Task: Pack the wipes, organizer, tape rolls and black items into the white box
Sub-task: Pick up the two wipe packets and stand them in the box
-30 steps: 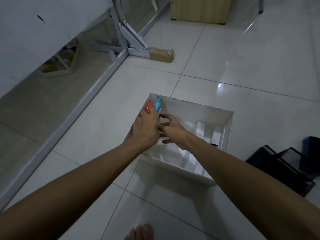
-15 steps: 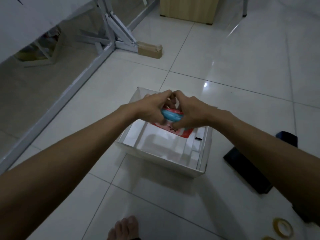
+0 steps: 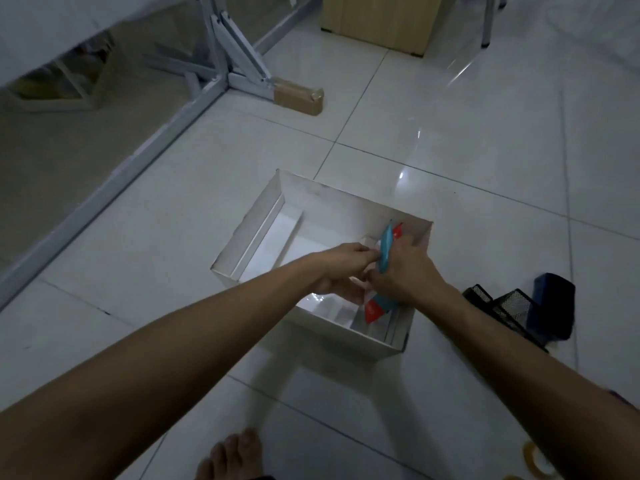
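Left hand (image 3: 341,268), right hand (image 3: 403,271) — both gripping two wipes packs (image 3: 385,251) | one white box (image 3: 304,199)

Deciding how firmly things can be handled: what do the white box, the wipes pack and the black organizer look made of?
White box: likely thin matte cardboard, with flat folded walls and sharp creases. Wipes pack: soft glossy plastic film, red and blue; it bends in the grip of the left hand and right hand. Black organizer: apparently metal wire mesh, see-through grid walls.
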Available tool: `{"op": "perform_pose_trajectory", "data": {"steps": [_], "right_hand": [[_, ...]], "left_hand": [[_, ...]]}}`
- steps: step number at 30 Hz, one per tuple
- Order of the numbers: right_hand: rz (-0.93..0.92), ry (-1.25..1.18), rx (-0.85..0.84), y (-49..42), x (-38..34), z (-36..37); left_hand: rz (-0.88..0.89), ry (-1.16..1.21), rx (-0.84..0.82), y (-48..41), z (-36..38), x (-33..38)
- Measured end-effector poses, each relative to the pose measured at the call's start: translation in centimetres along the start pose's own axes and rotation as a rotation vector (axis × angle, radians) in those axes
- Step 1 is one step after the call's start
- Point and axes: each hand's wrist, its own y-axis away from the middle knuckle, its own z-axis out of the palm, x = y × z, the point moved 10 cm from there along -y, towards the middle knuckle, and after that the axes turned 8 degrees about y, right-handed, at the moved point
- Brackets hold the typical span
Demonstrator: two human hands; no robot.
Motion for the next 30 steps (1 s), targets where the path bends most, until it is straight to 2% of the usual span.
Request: {"op": "perform_pose_trajectory", "data": {"steps": [4,7,10,14,21,25,30], "right_hand": [[0.109,-0.084,-0.218,-0.6,0.9,1.8],[0.148,-0.179,-0.341,-1.1,1.9,1.9],[0.122,-0.218,-0.361,-1.1,1.8,1.3],[0.122,-0.165,-0.324,-1.6,1.7,0.9],[0.058,-0.158,-0.232,-2.2,1.3,1.4],[0.121,-0.069,-0.364,-2.4,1.5,3.2],[0.181,-0.119,-0.5,-2.1,1.5,3.7]], "left_hand": [[0.006,0.014,-0.085,-0.8,0.7,-0.6],[0.011,-0.076,-0.065,-1.1,0.4,-0.5],[0.024,-0.135,0.014,-1.4,0.0,-0.9],[-0.005,-0.196,0.032,-1.3,-0.2,-1.6],[-0.106,-0.504,0.067,-0.9,0.1,-2.4],[-0.071,-0.556,0.147,-1.1,0.4,-2.4],[0.0,-0.673,0.17,-0.6,1.0,0.1]]}}
